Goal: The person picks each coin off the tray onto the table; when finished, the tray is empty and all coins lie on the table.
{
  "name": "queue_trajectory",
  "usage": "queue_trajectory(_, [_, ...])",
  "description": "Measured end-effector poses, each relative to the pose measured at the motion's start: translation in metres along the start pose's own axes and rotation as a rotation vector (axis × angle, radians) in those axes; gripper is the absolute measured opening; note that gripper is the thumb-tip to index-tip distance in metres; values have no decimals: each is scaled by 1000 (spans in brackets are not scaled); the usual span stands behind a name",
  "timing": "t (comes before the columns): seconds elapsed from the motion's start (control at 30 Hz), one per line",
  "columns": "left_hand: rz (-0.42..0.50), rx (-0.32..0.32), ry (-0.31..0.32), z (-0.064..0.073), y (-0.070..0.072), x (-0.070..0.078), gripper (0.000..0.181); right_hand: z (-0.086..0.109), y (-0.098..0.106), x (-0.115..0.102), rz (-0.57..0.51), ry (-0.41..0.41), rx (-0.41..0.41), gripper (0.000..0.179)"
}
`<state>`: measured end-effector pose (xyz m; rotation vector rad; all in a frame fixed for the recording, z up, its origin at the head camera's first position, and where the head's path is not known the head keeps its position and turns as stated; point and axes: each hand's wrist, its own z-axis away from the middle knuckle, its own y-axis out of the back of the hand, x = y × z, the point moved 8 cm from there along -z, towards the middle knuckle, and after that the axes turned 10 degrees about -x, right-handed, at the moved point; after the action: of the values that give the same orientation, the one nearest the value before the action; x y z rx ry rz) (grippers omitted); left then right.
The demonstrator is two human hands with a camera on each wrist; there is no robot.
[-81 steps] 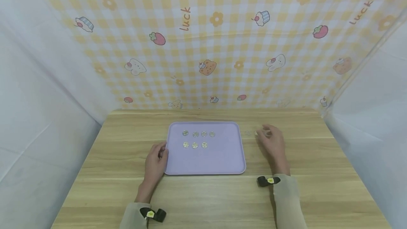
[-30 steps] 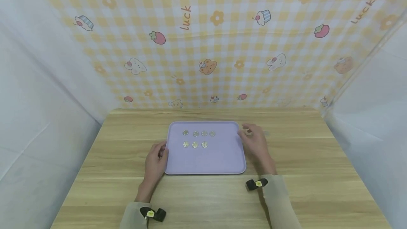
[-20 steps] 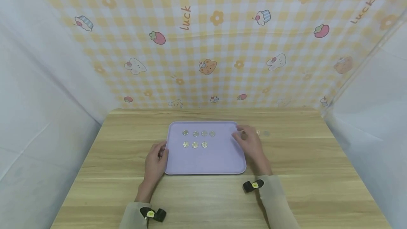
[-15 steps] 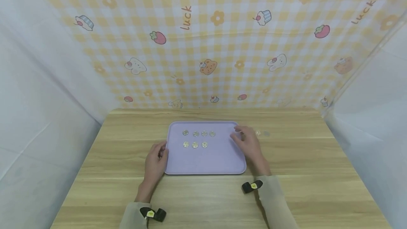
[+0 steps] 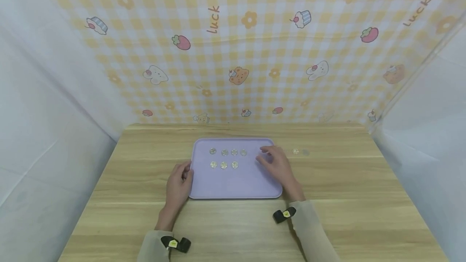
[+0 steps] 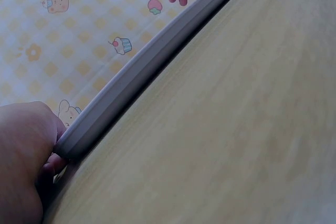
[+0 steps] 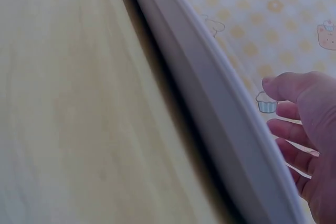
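A lilac tray point(image 5: 251, 187) lies on the wooden table. On it sit several coins in two rows; a front-row coin point(image 5: 223, 165) and a back-row coin point(image 5: 243, 152) show clearly. My left hand point(image 5: 178, 185) grips the tray's left rim, thumb on the edge. In the left wrist view, that hand point(image 6: 23, 156) is at the tray's corner with a fingertip below the rim. Over the tray's right part hovers my right hand point(image 5: 276, 167), thumb and fingers apart. The right wrist view shows this hand point(image 7: 310, 124) beyond the rim, and I see nothing held.
To the right of the tray, a bright coin point(image 5: 295, 151) and a duller disc point(image 5: 306, 152) lie on the table point(image 5: 349, 197). A yellow checked cloth point(image 5: 273, 51) hangs behind the table, with pale sheets at both sides.
My right hand has moved left from the loose coins on the table to above the tray's right part. The left hand, tray and the coins on it stay put.
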<state>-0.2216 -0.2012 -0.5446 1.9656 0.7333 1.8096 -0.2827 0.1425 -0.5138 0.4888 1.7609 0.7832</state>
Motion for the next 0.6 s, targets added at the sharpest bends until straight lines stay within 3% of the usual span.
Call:
queue_trajectory(0.3, [6,-19,10,0,0,2,33,-3,-12,-6,-3,21,-20,34])
queue_trajectory(0.6, [-5,-3,-2,1,1,1,33,-7,-26,-15,63,49,-38,36])
